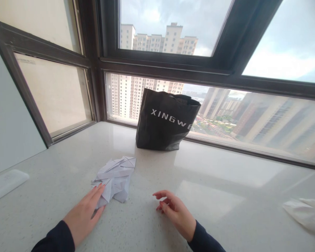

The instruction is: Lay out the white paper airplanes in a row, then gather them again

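A small heap of folded white paper pieces (117,178) lies on the pale speckled counter (147,227), left of centre. My left hand (86,208) rests at the heap's near left edge. Its fingers stretch over the paper, and the thumb is spread away from them on the near side. To the right of the heap, my right hand (174,211) is held over the counter, its fingers loosely bent and apart with nothing in them. The paper pieces overlap, so the lower ones are partly hidden.
Behind the paper, a black bag (164,122) with white lettering stands upright against the window (215,112). Crumpled white material (308,213) lies at the right edge. A whitish flat object (7,183) sits at the far left, beside a pale panel (10,112).
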The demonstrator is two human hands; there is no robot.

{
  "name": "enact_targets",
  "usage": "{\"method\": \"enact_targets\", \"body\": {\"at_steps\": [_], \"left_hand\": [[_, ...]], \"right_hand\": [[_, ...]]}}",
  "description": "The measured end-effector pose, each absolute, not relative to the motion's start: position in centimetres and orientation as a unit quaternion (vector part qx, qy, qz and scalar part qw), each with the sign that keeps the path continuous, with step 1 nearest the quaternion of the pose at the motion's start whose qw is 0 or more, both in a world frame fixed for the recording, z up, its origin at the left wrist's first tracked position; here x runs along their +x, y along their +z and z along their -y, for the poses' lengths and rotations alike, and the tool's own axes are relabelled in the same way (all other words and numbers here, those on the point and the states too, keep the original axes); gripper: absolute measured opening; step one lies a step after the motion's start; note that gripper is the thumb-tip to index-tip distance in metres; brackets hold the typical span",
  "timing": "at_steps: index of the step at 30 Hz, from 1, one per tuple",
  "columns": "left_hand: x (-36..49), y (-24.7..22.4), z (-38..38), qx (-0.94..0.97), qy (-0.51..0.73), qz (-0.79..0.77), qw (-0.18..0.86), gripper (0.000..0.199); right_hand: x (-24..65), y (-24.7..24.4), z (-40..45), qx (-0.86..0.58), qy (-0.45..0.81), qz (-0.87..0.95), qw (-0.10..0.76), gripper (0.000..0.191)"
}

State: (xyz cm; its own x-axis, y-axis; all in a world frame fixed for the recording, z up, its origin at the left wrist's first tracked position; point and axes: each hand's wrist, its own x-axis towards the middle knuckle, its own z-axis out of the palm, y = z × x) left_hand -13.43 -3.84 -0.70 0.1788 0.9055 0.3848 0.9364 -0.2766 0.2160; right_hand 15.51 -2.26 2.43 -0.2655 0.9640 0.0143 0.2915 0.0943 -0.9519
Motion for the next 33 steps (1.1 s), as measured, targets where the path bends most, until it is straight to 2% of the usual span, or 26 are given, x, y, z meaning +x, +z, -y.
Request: {"method": "enact_targets", "body": {"at_steps": [5, 9, 11, 13, 15, 18, 21, 23, 26, 29, 33], "left_hand": [[-13.9, 2.8, 4.3, -0.771, -0.198, 0.601, 0.073, 0.041], [-12.3, 7.2, 5.0, -0.733, -0.297, 0.6, 0.12, 0.044], [-10.2, 8.6, 5.2, -0.737, -0.354, 0.576, 0.025, 0.043], [-7.6, 8.7, 5.2, -0.734, -0.362, 0.556, -0.144, 0.043], [-4.9, 7.8, 5.0, -0.725, -0.345, 0.512, -0.306, 0.045], [-1.8, 5.1, 4.4, -0.688, -0.328, 0.477, -0.438, 0.051], [-0.4, 2.6, 3.8, -0.66, -0.362, 0.443, -0.487, 0.056], [0.0, 1.5, 3.8, -0.647, -0.393, 0.434, -0.489, 0.056], [0.3, 0.9, 4.3, -0.658, -0.388, 0.438, -0.475, 0.041], [0.6, 0.9, 4.8, -0.668, -0.356, 0.438, -0.486, 0.026], [0.8, 1.1, 5.0, -0.655, -0.345, 0.428, -0.518, 0.038]], "right_hand": [[16.3, 1.8, 2.0, -0.466, 0.511, 0.607, 0.391, 0.021], [16.1, 2.0, 2.0, -0.458, 0.517, 0.607, 0.393, 0.024], [15.9, 2.3, 2.2, -0.455, 0.513, 0.608, 0.4, 0.029], [15.7, 2.6, 2.4, -0.439, 0.509, 0.613, 0.415, 0.034], [15.6, 2.8, 2.8, -0.412, 0.511, 0.622, 0.427, 0.042], [15.6, 2.6, 2.9, -0.396, 0.516, 0.627, 0.43, 0.054], [16.5, 2.1, 1.9, -0.433, 0.49, 0.62, 0.434, 0.053], [17.8, 1.8, 0.3, -0.486, 0.426, 0.632, 0.427, 0.048], [20.0, 1.8, -3.1, -0.597, 0.259, 0.661, 0.373, 0.042], [21.6, 2.0, -6.7, -0.628, 0.209, 0.658, 0.358, 0.04], [22.0, 2.3, -10.0, -0.646, 0.161, 0.664, 0.339, 0.04]]}}
